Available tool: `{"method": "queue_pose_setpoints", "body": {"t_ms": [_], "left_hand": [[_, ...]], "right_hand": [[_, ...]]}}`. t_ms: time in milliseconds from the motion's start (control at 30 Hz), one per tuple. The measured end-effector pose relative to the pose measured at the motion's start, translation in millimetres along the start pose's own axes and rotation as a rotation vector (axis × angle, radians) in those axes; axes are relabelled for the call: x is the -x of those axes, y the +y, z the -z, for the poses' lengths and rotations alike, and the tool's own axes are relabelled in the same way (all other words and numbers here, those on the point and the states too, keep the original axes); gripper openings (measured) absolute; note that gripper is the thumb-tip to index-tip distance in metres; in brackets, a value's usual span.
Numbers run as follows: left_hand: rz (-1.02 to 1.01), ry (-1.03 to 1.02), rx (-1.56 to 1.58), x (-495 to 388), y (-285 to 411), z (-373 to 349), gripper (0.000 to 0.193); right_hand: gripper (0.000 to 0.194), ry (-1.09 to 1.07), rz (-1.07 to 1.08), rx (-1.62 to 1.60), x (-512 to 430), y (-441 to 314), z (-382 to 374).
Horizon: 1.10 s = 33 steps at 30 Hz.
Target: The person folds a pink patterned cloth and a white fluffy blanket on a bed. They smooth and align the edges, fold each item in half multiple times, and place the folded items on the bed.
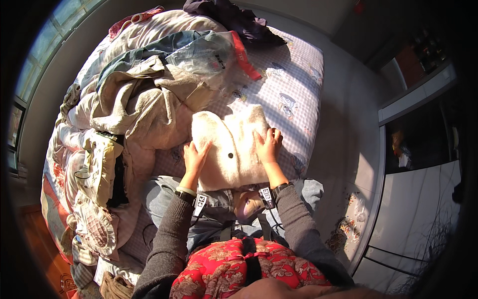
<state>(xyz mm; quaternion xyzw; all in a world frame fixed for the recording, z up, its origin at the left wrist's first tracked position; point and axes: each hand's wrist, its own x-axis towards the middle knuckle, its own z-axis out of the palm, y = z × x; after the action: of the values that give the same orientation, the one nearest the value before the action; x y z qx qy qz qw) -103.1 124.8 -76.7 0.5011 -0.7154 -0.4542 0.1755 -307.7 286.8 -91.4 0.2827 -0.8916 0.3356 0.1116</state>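
Observation:
A cream fluffy garment with a dark button (224,170) lies folded in bright sunlight on the checked bedsheet, just before my knees. My left hand (195,156) is at its left edge, with the thumb on the fabric and the other fingers at the side, partly hidden. At the right edge, my right hand (269,145) has its thumb on top and its fingers curled by the cloth. Both hands grip the garment's sides.
Beyond and left lie a beige fleece-lined garment (123,101), a clear plastic bag with a red strip (201,50) and a rumpled quilt (140,155). Folded yellow clothing (102,172) sits at left. Dark cloth (250,24) is at the far edge. A white cabinet (414,209) stands right.

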Motion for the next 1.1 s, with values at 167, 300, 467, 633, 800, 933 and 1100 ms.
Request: {"method": "queue_pose_setpoints", "body": {"t_ms": [167, 300, 467, 633, 800, 933, 1100], "left_hand": [[0.087, -0.284, 0.666, -2.9, 3.6, -1.7, 0.051], [0.361, -0.447, 0.825, -1.3, 10.7, 2.3, 0.055], [0.062, -0.473, 0.882, 14.0, 3.4, 2.4, 0.031], [0.0, -0.148, 0.791, 0.5, -15.6, -6.8, 0.029], [0.086, 0.112, 0.266, 1.3, -24.2, -5.1, 0.06], [0.488, -0.333, 0.624, 11.9, -20.0, 9.0, 0.062], [0.417, -0.376, 0.701, 23.4, -14.6, 12.6, 0.049]], "right_hand": [[0.045, -0.11, -0.132, -0.294, 2.5, 10.7, -12.2], [0.043, -0.271, -0.382, -0.709, -8.9, 19.0, -14.2], [0.044, -0.645, -0.828, -1.52, -12.9, 40.7, 1.4], [0.048, -0.432, -0.718, -1.03, -7.6, 52.6, -39.1], [0.039, -0.188, -0.47, -0.596, -10.2, 56.8, -65.9], [0.107, -0.35, -0.582, -0.41, 0.8, 51.5, -33.4], [0.138, -0.698, -0.865, -0.706, 32.3, 45.7, 27.4]]}}
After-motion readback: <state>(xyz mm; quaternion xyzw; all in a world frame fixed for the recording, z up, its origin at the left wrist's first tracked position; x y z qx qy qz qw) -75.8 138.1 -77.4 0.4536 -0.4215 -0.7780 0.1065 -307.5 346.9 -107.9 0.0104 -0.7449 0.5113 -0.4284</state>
